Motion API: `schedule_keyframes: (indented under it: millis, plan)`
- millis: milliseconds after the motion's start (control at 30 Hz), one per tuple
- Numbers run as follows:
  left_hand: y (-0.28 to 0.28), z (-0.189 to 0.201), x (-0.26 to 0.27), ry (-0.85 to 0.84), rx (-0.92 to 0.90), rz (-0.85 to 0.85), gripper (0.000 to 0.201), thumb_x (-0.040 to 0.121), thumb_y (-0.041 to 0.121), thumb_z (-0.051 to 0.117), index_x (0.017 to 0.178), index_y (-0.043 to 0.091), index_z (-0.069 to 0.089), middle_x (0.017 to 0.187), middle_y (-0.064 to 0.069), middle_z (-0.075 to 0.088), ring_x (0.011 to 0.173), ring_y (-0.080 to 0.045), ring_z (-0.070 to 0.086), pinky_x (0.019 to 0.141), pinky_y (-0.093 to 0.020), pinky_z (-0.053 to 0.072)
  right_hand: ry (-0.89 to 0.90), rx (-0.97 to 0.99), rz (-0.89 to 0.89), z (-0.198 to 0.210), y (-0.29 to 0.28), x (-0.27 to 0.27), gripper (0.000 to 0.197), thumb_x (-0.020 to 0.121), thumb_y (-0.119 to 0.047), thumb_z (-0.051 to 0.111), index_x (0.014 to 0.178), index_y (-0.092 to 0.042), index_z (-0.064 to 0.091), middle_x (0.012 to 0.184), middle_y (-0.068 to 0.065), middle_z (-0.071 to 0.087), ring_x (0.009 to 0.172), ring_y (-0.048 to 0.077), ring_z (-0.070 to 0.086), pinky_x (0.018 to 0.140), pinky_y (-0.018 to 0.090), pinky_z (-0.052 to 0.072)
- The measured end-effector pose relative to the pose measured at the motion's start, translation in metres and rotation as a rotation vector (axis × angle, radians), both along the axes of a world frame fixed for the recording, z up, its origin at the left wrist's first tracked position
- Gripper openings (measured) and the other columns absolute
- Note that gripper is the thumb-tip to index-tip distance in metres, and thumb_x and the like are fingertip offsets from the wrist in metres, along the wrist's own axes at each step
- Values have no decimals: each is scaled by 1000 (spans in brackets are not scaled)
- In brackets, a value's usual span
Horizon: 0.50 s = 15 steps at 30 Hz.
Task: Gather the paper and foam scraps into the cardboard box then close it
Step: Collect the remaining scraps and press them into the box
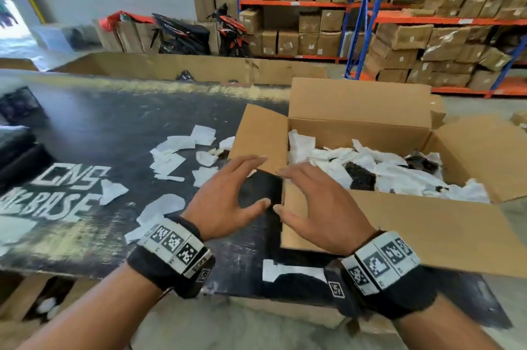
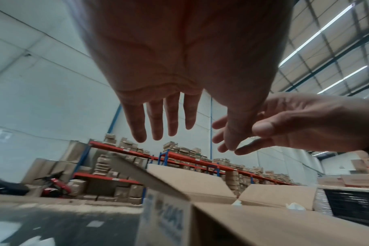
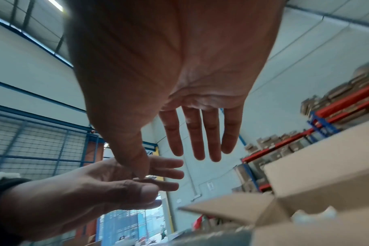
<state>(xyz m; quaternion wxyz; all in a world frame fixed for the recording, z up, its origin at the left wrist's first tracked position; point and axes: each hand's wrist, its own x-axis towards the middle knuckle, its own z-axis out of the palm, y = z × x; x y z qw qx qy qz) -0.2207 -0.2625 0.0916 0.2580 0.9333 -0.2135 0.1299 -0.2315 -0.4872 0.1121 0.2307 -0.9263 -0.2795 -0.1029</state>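
Observation:
The cardboard box (image 1: 359, 127) stands open on the black table (image 1: 99, 121), all its flaps spread, holding a heap of white paper and dark foam scraps (image 1: 370, 170). More white paper scraps (image 1: 174, 155) lie on the table left of the box. My left hand (image 1: 228, 201) and right hand (image 1: 310, 204) hover side by side over the box's near left corner, palms down, fingers straight, holding nothing. In the left wrist view my left hand (image 2: 158, 116) shows empty above the box (image 2: 263, 224). The right wrist view shows my right hand (image 3: 196, 133) empty too.
White painted lettering (image 1: 65, 190) marks the table at left. Another white scrap (image 1: 291, 269) lies at the table's near edge. Shelves of cartons (image 1: 427, 21) and a parked motorbike (image 1: 199, 33) stand behind. A low cardboard wall (image 1: 185, 67) runs beyond the table.

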Motion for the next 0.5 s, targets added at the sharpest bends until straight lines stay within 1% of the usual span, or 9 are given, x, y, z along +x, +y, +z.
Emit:
schedule_keyframes:
  millis: [100, 167, 233, 267, 300, 333, 367, 433, 500]
  plan:
    - [64, -25, -21, 33, -7, 97, 74, 86, 50, 71, 151, 31, 40, 153, 13, 40, 137, -4, 42, 112, -27, 38, 65, 25, 109, -27, 66, -16, 57, 86, -52, 61, 138, -32, 49, 131, -15, 48, 122, 4, 47, 97, 24, 45]
    - [101, -46, -33, 84, 0, 167, 74, 85, 50, 72, 150, 31, 41, 154, 11, 39, 137, -8, 44, 112, -32, 41, 126, -13, 150, -50, 102, -21, 59, 86, -53, 61, 139, -33, 47, 132, -16, 45, 126, 4, 44, 100, 25, 45]
    - [135, -72, -43, 174, 34, 273, 80, 82, 57, 70, 152, 33, 38, 159, 4, 31, 143, -18, 36, 116, -39, 38, 194, -61, 154, -76, 130, -23, 62, 86, -54, 61, 142, -33, 43, 137, -15, 41, 129, 7, 41, 103, 30, 45]
    - [150, -86, -46, 240, 75, 335, 85, 80, 63, 67, 154, 36, 34, 163, -1, 23, 149, -24, 27, 119, -46, 33, 239, -90, 145, -87, 141, -23, 65, 86, -53, 62, 144, -33, 40, 142, -12, 37, 132, 10, 39, 106, 32, 43]
    - [165, -100, -49, 318, 133, 396, 92, 77, 71, 63, 156, 40, 26, 167, -3, 11, 153, -30, 15, 121, -54, 26, 283, -123, 131, -99, 151, -21, 69, 86, -53, 63, 146, -33, 37, 149, -9, 32, 137, 14, 35, 109, 34, 40]
    - [178, -115, -49, 398, 198, 451, 99, 75, 79, 60, 157, 45, 16, 169, -2, -3, 155, -33, 1, 120, -63, 18, 319, -159, 113, -111, 160, -18, 72, 86, -52, 64, 148, -33, 33, 155, -6, 25, 142, 17, 29, 112, 37, 37]
    - [190, -129, -50, 466, 256, 491, 105, 73, 85, 56, 157, 50, 4, 168, -1, -16, 155, -35, -11, 117, -69, 10, 350, -196, 94, -122, 167, -13, 77, 86, -52, 64, 151, -33, 28, 161, -2, 16, 147, 21, 22, 115, 41, 34]
    - [208, -152, -48, 552, 327, 522, 107, 70, 94, 45, 151, 58, -15, 162, 1, -34, 150, -36, -27, 112, -74, 0, 399, -262, 49, -144, 180, -2, 87, 87, -56, 62, 156, -35, 12, 166, 1, -5, 152, 27, 4, 118, 48, 27]
    - [221, -171, -41, 610, 364, 524, 100, 72, 96, 35, 144, 62, -26, 157, 2, -44, 146, -37, -33, 110, -76, -3, 418, -308, 7, -163, 192, 12, 100, 84, -64, 60, 156, -39, -4, 163, 3, -22, 152, 32, -9, 120, 53, 18]
